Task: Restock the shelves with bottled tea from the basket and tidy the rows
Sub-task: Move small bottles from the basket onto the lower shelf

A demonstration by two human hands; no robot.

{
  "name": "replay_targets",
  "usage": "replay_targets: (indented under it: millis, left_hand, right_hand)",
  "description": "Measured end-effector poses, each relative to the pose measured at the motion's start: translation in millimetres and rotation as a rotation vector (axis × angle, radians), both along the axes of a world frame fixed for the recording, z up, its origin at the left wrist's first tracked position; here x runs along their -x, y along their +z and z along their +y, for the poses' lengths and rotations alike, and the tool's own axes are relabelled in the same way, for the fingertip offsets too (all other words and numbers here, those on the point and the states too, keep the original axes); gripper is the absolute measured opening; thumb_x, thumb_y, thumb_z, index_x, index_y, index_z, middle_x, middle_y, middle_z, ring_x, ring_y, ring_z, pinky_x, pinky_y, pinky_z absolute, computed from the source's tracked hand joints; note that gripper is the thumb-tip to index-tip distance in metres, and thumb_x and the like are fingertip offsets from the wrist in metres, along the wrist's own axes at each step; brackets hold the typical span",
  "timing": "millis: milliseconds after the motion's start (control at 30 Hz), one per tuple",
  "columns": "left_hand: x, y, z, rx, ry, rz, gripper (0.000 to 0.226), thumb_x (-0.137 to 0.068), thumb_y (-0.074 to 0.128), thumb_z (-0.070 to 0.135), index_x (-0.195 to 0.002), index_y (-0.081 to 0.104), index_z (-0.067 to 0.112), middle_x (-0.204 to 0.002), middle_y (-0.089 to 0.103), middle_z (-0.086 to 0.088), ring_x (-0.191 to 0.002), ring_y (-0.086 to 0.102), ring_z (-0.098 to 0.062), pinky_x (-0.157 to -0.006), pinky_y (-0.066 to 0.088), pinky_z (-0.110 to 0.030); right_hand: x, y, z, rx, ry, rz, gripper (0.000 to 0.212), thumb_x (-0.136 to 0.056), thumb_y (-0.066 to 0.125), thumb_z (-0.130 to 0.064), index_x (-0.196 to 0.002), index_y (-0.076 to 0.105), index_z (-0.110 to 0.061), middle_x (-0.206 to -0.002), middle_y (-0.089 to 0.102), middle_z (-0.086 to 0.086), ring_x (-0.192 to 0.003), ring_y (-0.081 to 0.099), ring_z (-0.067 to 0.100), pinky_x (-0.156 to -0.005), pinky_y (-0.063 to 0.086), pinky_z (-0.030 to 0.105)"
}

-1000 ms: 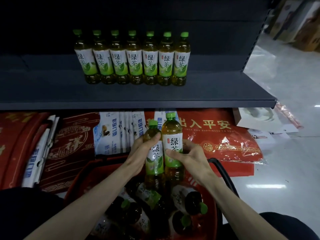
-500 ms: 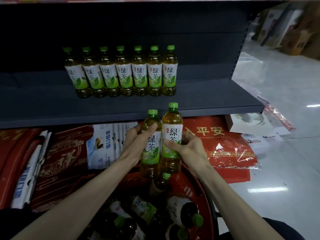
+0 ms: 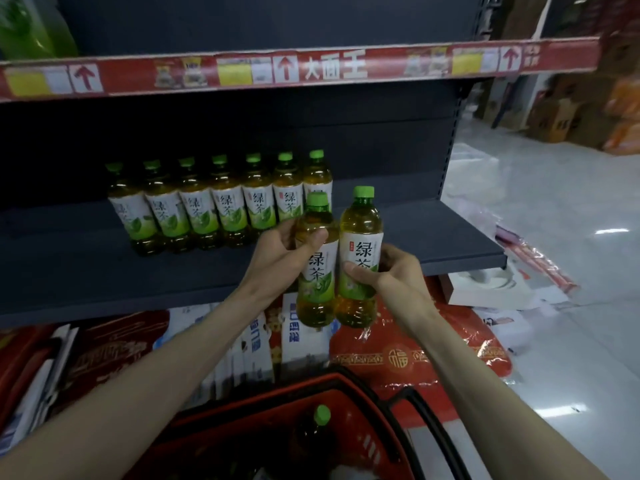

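Mid-restock: fingers of the left hand (image 3: 277, 251) clamp one green-capped clear plastic tea bottle (image 3: 317, 271), those of the right hand (image 3: 396, 277) a second bottle (image 3: 360, 233). Next, probably stand both on the dark metal shelf (image 3: 443, 237), right of the far row (image 3: 207, 209).

We see of ourselves only two bare limbs. Our left hand (image 3: 284, 251) and our right hand (image 3: 391, 275) are uncovered, slim at the wrist just behind the grip. Further back from the grip, our left forearm (image 3: 173, 368) and right forearm (image 3: 485, 393) run unsleeved, long and lean, broadening toward the view's lower edge.
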State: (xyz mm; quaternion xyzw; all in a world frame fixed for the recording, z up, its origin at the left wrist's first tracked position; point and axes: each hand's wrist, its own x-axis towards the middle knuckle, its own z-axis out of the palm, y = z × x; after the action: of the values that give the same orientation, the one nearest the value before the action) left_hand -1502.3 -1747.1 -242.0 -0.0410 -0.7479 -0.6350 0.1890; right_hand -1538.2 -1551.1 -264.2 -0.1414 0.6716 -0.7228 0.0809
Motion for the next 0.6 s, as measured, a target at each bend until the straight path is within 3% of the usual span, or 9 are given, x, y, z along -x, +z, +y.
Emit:
replay_targets:
  millis: [267, 433, 600]
  left_hand:
    - [56, 21, 14, -0.012, 0.002, 0.137, 0.020, -0.101, 0.067, 0.013, -0.117, 0.068, 0.025, -0.112, 0.078, 0.012, -0.112, 0.071, -0.003, -0.090, 0.054, -0.018]
    - [87, 15, 18, 0.074, 0.079, 0.184, 0.031, -0.101, 0.068, 0.034, -0.126, 0.066, 0.016, -0.123, 0.075, 0.002, -0.120, 0.069, -0.014, -0.109, 0.052, -0.048]
    - [111, 6, 24, 0.091, 0.095, 0.169, 0.037, -0.099, 0.069, 0.037, -0.131, 0.064, 0.018, -0.124, 0.075, 0.005, -0.121, 0.068, -0.012, -0.110, 0.051, -0.050]
  right_hand:
    - [62, 22, 4, -0.034, -0.101, 0.144, 0.047, -0.086, 0.083, -0.009, -0.128, 0.063, -0.006, -0.110, 0.078, 0.004, -0.097, 0.077, 0.016, -0.080, 0.064, 0.032]
    - [92, 20, 3, -0.023, -0.134, 0.168, 0.049, -0.089, 0.080, -0.010, -0.133, 0.059, -0.008, -0.114, 0.076, 0.005, -0.102, 0.076, 0.018, -0.078, 0.064, 0.029]
    - [114, 8, 1, -0.019, -0.151, 0.156, 0.051, -0.091, 0.077, -0.006, -0.136, 0.055, -0.010, -0.116, 0.073, 0.004, -0.103, 0.073, 0.014, -0.073, 0.061, 0.022]
